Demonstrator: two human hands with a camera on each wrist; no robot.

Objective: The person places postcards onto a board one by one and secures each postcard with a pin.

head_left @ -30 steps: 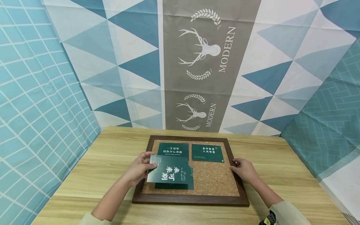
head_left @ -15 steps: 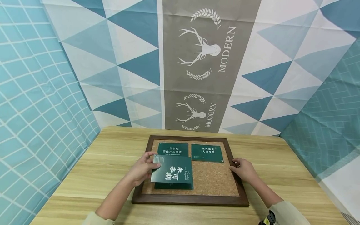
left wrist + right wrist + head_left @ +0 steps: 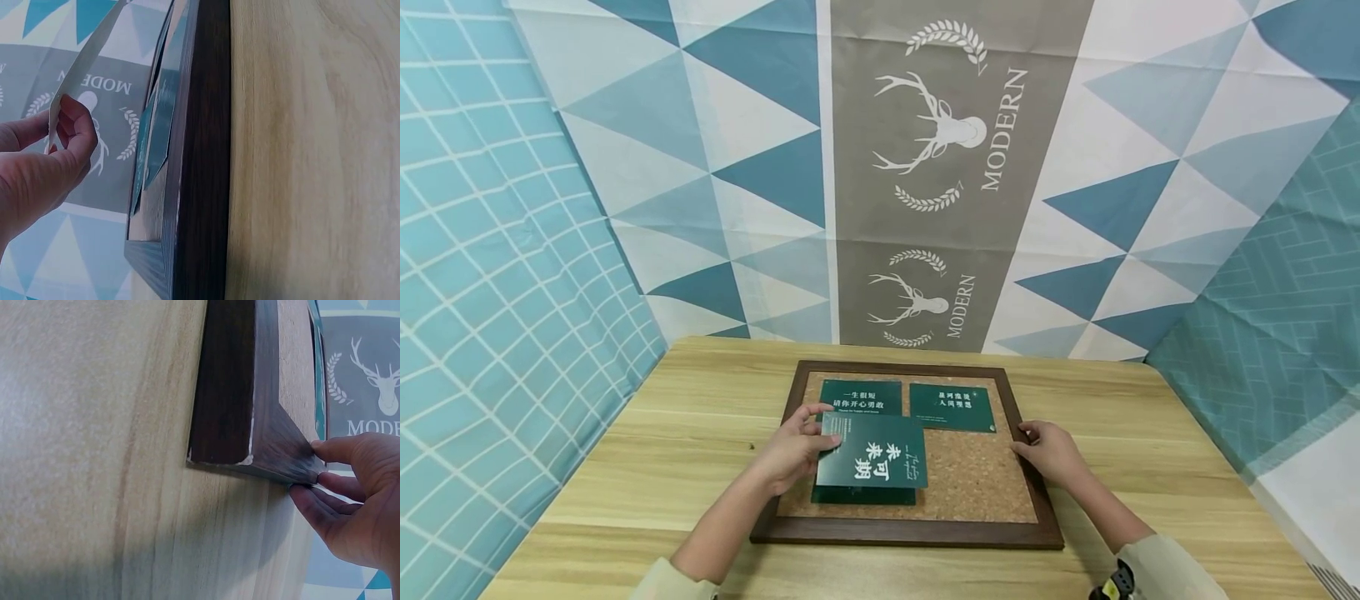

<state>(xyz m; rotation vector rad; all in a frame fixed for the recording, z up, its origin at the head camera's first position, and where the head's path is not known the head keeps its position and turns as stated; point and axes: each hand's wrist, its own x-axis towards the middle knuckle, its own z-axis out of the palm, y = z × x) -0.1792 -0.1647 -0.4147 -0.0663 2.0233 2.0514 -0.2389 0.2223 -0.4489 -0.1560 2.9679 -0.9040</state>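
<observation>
Between thumb and fingers, my left hand (image 3: 793,450) pinches the left edge of a dark green card (image 3: 876,454) with white characters. The card hovers above a framed corkboard (image 3: 977,479), its writing turned sideways. In the left wrist view the card (image 3: 87,56) is seen nearly edge-on, raised off the board. My right hand (image 3: 1051,452) holds the frame's right side; in the right wrist view its thumb lies on top of the brown wooden frame (image 3: 225,387) and the fingers are against the outer side. Below the held card, a lower-left green card (image 3: 865,497) is mostly hidden.
Two more green cards lie on the cork, an upper-left card (image 3: 861,392) partly covered and an upper-right card (image 3: 955,407). The board lies on a light wood table (image 3: 700,400). Behind rises a patterned wall covering (image 3: 925,317).
My left hand has carried the green card steadily to the right over the board. The right hand stays in place on the frame.
</observation>
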